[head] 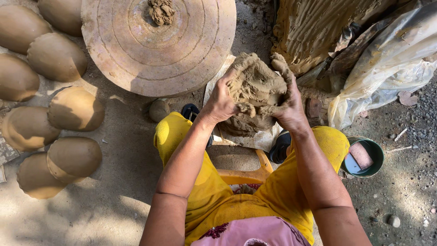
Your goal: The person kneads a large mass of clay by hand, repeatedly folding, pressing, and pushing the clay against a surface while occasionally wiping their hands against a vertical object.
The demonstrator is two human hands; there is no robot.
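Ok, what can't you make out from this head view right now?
- Left hand palm and right hand palm: pressed into the clay lump.
- Lump's underside and the sheet beneath it: covered by the clay.
- Potter's wheel far rim: cut off by the top edge.
- Green bowl contents: partly behind the knee.

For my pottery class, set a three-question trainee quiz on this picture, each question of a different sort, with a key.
1. True or false: both hands grip the clay lump.
2. What sits at the wheel's centre? A) a small clay wad B) a cup C) a knife
3. The green bowl lies by the person's ____ knee.

Key: 1 true: left hand and right hand both hold it. 2 A. 3 right.
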